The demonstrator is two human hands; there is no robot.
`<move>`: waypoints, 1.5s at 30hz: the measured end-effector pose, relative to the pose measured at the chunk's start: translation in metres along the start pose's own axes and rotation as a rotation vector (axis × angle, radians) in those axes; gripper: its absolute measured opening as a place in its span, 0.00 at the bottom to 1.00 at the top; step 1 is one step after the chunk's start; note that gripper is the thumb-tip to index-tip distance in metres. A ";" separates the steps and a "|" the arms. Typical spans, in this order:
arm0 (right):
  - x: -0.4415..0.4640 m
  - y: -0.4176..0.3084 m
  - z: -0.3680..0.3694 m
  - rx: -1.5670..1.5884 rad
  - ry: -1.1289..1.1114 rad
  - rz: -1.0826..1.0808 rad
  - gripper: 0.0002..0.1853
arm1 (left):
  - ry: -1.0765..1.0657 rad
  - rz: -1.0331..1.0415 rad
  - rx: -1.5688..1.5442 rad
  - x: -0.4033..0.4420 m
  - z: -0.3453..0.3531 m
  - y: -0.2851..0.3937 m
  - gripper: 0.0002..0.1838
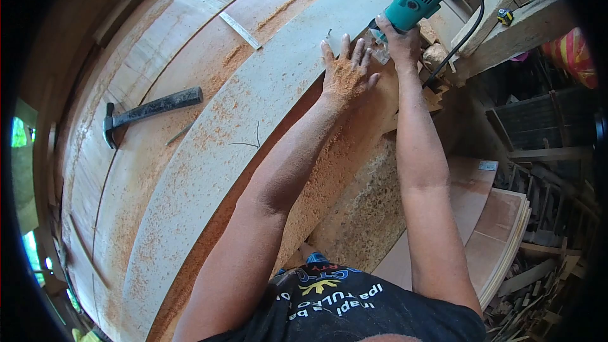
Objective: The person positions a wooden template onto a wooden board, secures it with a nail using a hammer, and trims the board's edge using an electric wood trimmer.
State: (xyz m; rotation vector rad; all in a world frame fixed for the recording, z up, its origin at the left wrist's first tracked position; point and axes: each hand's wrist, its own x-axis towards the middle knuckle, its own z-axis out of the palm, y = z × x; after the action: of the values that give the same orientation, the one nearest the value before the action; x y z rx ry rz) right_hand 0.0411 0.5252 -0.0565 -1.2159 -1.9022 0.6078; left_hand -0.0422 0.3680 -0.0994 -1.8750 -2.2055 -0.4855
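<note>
My right hand (400,41) is wrapped round a teal trim router (413,3), whose clear base sits at the edge of a long curved pale board (253,95). A black cord runs from the router's top and down to the right. My left hand (348,75), dusted with orange sawdust, lies with spread fingers on the board's near edge, just left of the router. A nail stands up from the board close to those fingertips. The router's bit is hidden from me.
A claw hammer (155,109) lies on the plywood sheets at left, near a thin metal strip (240,30). Sawdust covers much of the surface. Stacked curved panels (497,228) stand at lower right. A wooden post (506,44) bears a small yellow-black tape measure (505,16).
</note>
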 end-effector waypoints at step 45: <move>0.050 0.036 0.006 -0.001 0.022 -0.038 0.48 | 0.005 -0.019 0.014 0.043 0.023 0.008 0.39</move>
State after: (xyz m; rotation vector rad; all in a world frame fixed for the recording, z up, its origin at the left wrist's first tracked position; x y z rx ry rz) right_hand 0.0430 0.5860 -0.0683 -1.1791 -1.9035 0.5716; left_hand -0.0402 0.4167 -0.1038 -1.8457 -2.2195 -0.4766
